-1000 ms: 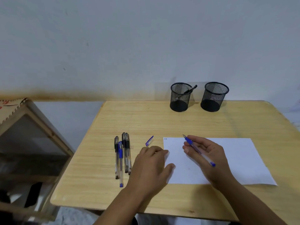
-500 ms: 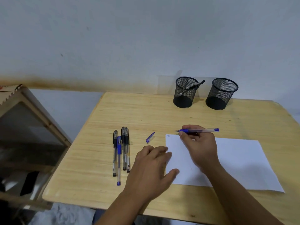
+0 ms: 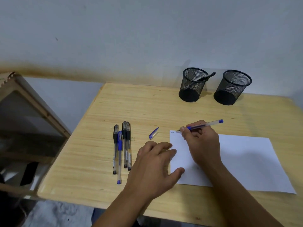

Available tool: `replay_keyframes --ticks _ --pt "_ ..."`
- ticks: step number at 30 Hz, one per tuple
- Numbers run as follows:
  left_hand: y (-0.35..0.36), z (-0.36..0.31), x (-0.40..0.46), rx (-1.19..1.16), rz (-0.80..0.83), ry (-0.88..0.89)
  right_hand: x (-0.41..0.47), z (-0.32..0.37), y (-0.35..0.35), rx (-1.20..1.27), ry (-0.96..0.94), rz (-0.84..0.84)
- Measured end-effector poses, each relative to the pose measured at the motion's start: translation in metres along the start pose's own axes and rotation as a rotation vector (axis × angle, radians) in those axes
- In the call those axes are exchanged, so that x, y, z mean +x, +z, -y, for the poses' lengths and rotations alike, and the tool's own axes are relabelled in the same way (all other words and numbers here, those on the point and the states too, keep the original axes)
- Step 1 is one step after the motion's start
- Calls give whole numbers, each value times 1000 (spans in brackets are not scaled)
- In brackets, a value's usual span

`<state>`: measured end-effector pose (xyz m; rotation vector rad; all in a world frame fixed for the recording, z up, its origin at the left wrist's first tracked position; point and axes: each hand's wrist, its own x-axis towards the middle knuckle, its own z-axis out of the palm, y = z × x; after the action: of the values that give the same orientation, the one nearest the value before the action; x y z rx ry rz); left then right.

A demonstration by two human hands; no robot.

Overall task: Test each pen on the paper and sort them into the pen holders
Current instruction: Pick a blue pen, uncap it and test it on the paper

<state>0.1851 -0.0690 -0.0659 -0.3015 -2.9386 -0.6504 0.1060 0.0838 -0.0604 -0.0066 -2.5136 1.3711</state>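
Note:
My right hand grips an uncapped blue pen, its tip touching the top left corner of the white paper beside a small ink mark. My left hand lies flat, fingers spread, pressing the paper's left edge. The pen's blue cap lies on the table left of the paper. Several capped pens, black and blue, lie side by side further left. Two black mesh pen holders stand at the back: the left holder has one black pen in it, the right holder looks empty.
The wooden table stands against a pale wall. A wooden-framed piece of furniture stands to the left, close to the table's edge. Dark clutter lies on the floor at lower left.
My right hand turned the blue pen from lying across the fingers into a writing grip and brought its tip to the paper's top left corner. The left hand stayed on the paper's edge.

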Motion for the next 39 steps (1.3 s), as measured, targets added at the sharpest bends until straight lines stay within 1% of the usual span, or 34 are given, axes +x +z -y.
replay_keyframes --ticks 4,12,19,31,39 --pt "-2 0 -1 -10 6 -2 1 0 2 -15 16 3" --pt "-1 0 0 -22 18 -11 3 -1 5 -103 -30 -7" --pt "-1 0 1 -24 17 -19 3 1 5 -126 -72 -13" --pt "-1 0 0 -36 11 -28 4 0 6 -130 -63 3" --pt "-1 0 1 -46 10 -33 4 -1 7 -122 -46 -15"
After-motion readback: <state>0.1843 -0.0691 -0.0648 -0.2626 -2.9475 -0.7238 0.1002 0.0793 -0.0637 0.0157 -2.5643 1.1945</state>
